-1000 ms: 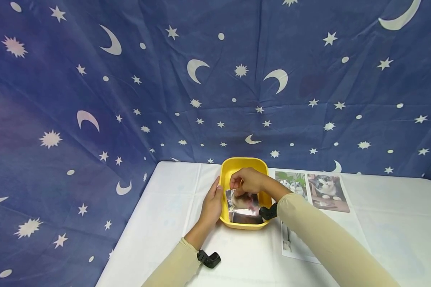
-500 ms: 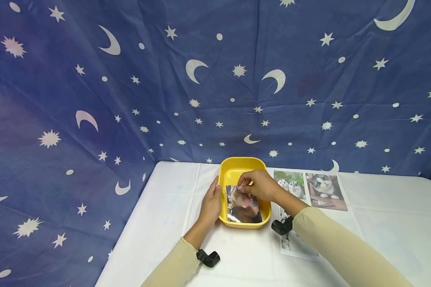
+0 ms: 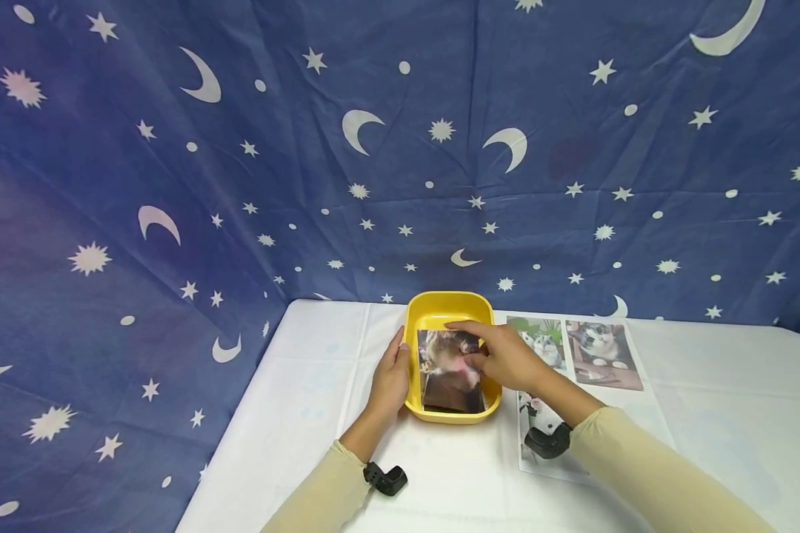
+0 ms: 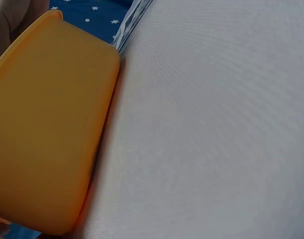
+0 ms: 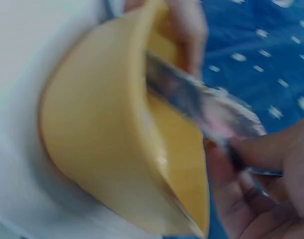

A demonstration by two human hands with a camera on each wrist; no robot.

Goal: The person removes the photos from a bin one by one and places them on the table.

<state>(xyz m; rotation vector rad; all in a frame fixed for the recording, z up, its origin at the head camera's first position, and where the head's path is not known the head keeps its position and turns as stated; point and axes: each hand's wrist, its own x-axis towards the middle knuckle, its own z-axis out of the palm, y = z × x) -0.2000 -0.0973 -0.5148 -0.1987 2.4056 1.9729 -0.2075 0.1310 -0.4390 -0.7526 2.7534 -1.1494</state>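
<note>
A yellow basin [image 3: 450, 419] stands on the white-covered table. My left hand [image 3: 390, 381] holds its left side, the thumb at the rim and the fingers along the outer wall. Inside the basin is a glossy photo print [image 3: 452, 383] of a furry, brownish animal. My right hand [image 3: 512, 360] reaches over the basin's right side and pinches the print near its upper right. In the right wrist view the print [image 5: 219, 112] slants up out of the basin [image 5: 92, 119], partly blurred. Whether there is one print or several cannot be told. The left wrist view shows the basin's outer wall [image 4: 47, 124].
To the right of the basin lies a white sheet [image 3: 630, 422] with pictures on it, among them a cat picture [image 3: 603, 354]. My right forearm covers part of the sheet. A blue cloth with stars and moons [image 3: 373, 185] hangs behind the table.
My right hand has shifted right across the print, and its wrist has moved off the basin. The print's upper edge sits higher. My left hand stays at the basin's side.
</note>
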